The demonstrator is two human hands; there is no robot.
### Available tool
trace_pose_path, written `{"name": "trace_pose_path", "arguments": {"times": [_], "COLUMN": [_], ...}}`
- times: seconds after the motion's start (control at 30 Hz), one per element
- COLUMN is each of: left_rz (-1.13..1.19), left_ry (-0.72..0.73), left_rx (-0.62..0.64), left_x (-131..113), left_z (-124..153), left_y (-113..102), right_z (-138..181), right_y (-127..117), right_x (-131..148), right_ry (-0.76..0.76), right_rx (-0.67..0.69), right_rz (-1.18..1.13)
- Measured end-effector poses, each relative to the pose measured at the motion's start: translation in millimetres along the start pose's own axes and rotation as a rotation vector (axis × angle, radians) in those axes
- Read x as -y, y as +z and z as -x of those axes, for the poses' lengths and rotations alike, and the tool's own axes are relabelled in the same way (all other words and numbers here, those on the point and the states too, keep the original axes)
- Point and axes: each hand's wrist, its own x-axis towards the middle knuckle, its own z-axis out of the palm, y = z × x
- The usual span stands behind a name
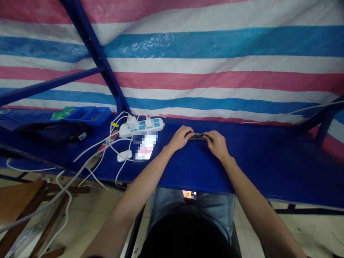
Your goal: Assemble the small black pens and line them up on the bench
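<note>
Blue is covering the long table (258,168), and in its middle some dark thin sticks (199,137) that are looking like pens are sitting between two hands. Fingertips of the left hand (183,138) are closing on the left end, and the right hand (216,142) is pinching the right end, but the fingers are hiding how tight the hold is. If one hand is letting go too soon, a stick might be slipping out and rolling, because they are looking thin and smooth. To the left, white cords (80,170) are looping over the near edge; if the left arm is bumping one, it could be tugging the power strip (142,126), the small white gadget (124,155) or the bright phone (146,147) lying close by. Below the near edge, a small glowing screen (189,194) is showing by the lap, and it might be sliding down if the legs are moving. Far on the left, a blue bin (104,119) with walls inside is standing on the table. Something green (63,113) is resting at its left end, and its right part is holding something too small to name. Just nearer, a black cloth thing (51,132) is lying.
</note>
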Motion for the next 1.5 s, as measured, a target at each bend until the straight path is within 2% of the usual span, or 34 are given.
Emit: {"name": "trace_pose_path", "arguments": {"times": [0.7,0.9,1.13,1.33,1.5], "left_rz": [-0.018,0.072,-0.026,0.053,-0.006], "left_ry": [-0.023,-0.033,0.001,-0.022,-0.003], "left_rx": [0.010,-0.007,0.019,-0.009,-0.003], "left_x": [-1.1,-1.9,-0.8,-1.5,0.6], "left_z": [-2.2,1.4,-2.0,0.5,-1.4], "left_y": [-0.2,0.4,-0.5,0.6,0.3], "right_z": [-0.7,-0.1,-0.8,-1.0,-0.7], "right_y": [-1.2,1.0,0.0,-1.1,-0.8], "right_x": [0.7,-2.2,0.4,0.0,1.3], "right_ry": [-0.010,0.031,0.014,0.023,-0.009], "right_rx": [0.023,0.044,0.049,0.021,0.038], "right_rz": [-0.019,0.005,-0.037,-0.010,-0.037]}}
